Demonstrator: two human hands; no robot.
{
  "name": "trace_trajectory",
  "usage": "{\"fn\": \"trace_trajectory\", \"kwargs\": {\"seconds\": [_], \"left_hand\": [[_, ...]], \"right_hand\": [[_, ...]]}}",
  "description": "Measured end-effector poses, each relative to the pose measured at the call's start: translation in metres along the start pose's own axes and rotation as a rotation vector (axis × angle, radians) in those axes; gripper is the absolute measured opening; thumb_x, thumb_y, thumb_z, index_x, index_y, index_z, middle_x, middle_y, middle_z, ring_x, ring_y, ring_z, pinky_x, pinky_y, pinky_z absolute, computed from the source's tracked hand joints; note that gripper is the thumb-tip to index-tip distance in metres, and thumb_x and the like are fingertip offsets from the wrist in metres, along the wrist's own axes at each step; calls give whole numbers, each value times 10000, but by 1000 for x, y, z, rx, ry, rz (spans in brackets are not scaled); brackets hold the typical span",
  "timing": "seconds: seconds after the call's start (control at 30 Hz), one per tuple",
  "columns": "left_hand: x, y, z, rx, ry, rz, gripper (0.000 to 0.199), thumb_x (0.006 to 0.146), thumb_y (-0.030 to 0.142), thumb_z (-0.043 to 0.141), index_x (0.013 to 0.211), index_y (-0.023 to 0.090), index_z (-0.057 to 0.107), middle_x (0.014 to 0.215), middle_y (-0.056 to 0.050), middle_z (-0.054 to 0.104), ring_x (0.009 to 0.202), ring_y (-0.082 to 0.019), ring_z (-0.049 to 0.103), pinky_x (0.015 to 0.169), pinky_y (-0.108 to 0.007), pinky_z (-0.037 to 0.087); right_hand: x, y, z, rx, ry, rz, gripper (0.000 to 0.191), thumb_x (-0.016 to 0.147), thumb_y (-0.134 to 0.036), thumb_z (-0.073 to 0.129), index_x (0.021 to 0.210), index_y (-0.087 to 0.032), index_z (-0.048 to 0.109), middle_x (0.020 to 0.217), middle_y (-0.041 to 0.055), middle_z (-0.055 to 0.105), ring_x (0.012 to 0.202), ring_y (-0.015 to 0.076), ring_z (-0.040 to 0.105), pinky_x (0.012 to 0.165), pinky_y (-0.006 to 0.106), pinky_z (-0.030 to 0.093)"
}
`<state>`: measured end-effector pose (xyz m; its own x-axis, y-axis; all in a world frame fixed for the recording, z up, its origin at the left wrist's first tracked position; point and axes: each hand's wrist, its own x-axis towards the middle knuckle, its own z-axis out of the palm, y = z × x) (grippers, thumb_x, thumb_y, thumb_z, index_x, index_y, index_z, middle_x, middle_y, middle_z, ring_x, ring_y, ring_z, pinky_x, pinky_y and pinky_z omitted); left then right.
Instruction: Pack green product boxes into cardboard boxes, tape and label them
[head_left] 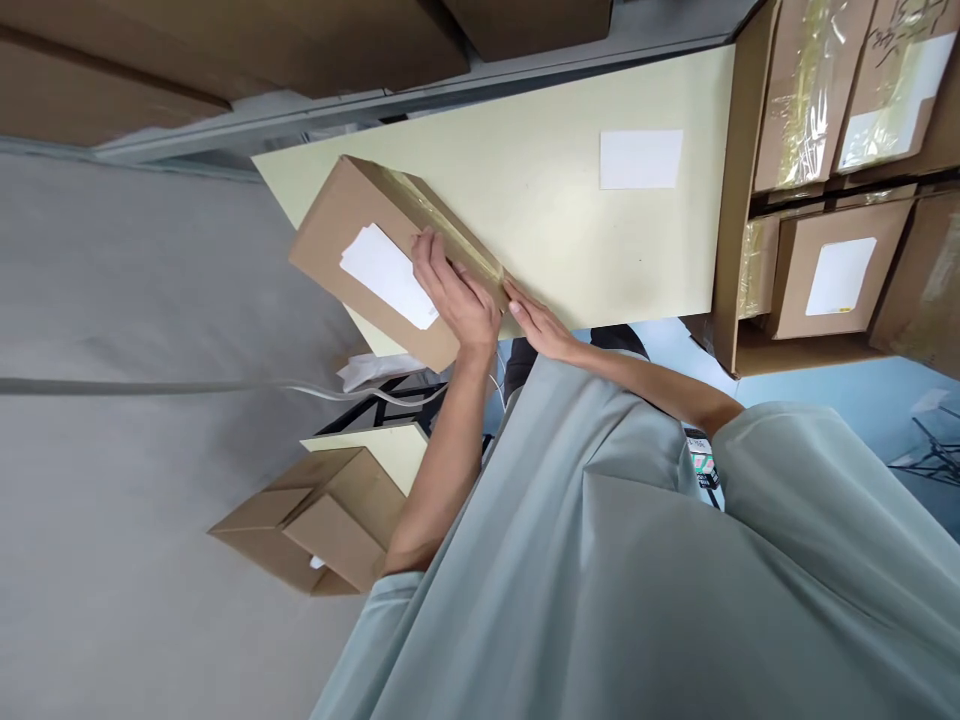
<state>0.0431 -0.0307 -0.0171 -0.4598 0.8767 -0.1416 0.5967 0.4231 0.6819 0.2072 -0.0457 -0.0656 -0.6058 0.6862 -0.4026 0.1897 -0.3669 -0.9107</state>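
A closed cardboard box [322,225] lies slantwise on the pale tabletop [555,230], with clear tape along one side. On its broad face is a white label [382,270]. My left hand [454,290] rests on this face, partly over the label, its fingers slightly bent and reaching the taped edge. Against the box's near right corner lies my right hand [540,320], with its fingers stretched out. Neither hand is wrapped round the box.
A white paper [641,159] lies on the tabletop. At the right, a large open carton [735,200] holds several taped boxes. An open cardboard box [330,515] stands at lower left, below a white cable [300,387]. Large cartons line the top edge.
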Motion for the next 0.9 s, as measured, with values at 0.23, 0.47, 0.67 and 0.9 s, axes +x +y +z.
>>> {"fn": "trace_trajectory", "kwargs": {"seconds": [0.23, 0.47, 0.67, 0.9], "left_hand": [[1, -7, 10, 19, 56, 0, 591, 1212, 496, 332, 1718, 216, 454, 1850, -153, 424, 1845, -253, 180, 1530, -544, 119], [3, 5, 10, 62, 59, 10, 559, 1186, 343, 330, 1669, 128, 512, 1810, -208, 471, 1836, -271, 209, 1528, -569, 111], [12, 32, 56, -45, 145, -97, 574, 1169, 295, 393, 1730, 184, 431, 1901, -192, 330, 1861, -308, 75, 1524, -624, 61], [71, 40, 56, -160, 154, -75, 592, 1255, 501, 331, 1783, 235, 296, 1972, -146, 121, 1853, -332, -115, 1488, -712, -10]], "right_hand": [[118, 2, 17, 298, -66, -7, 1143, 976, -1052, 464, 1758, -226, 576, 1822, 37, 550, 1829, 300, 282, 1533, 486, 108], [82, -18, -10, 99, 61, 202, 1015, 1116, -854, 502, 1798, -102, 467, 1928, 111, 359, 1854, 264, 187, 1532, 450, 43], [-11, -28, -50, 291, 78, 574, 936, 1129, -869, 408, 1831, -250, 421, 1873, 168, 458, 1693, 389, 535, 1369, 646, 478], [24, -69, -104, 290, 254, 389, 862, 1168, -827, 301, 1817, -276, 440, 1813, 134, 549, 1693, 329, 530, 1367, 597, 484]]}}
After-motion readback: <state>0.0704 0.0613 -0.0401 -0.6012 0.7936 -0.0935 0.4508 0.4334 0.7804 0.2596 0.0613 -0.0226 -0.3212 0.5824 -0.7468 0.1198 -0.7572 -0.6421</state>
